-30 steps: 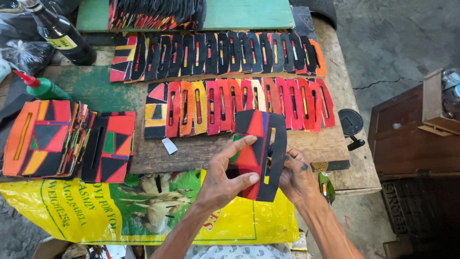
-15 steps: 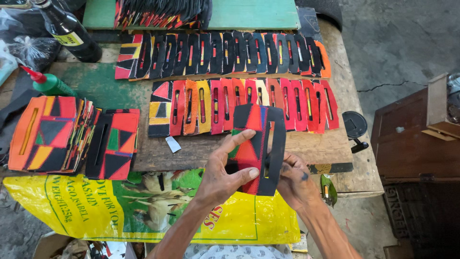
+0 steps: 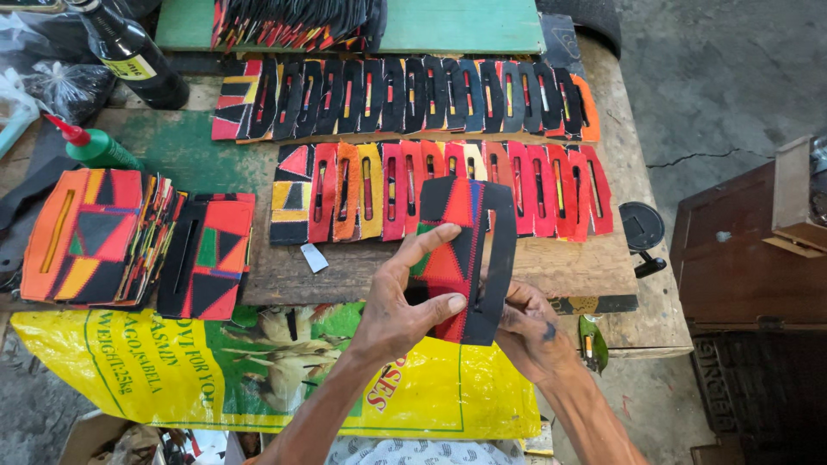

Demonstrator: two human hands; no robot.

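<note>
Lifted slightly and turned more upright since a moment before: patchwork piece [image 3: 465, 258], above the bench edge. Pinched by left hand [image 3: 401, 301], fingers half curled; gripped underneath by right hand [image 3: 530, 331]. Slot lined up for checking, likely.

Patchwork piece [image 3: 465, 258] in both hands: stitched cloth or leather-like panels, matt, black edging, seams raised. Same matt patchwork in the rows [image 3: 431, 146] beyond it and stacks [image 3: 129, 237] to its left. Workbench [image 3: 551, 267] under it: bare wood, rough, worn, w/ green paint patches. Sack [image 3: 258, 379] hanging below bench edge: yellow woven plastic, slightly glossy, creased. Bottle [image 3: 129, 52] at far-left corner: dark, glossy. Floor right of bench: rough concrete.
</note>
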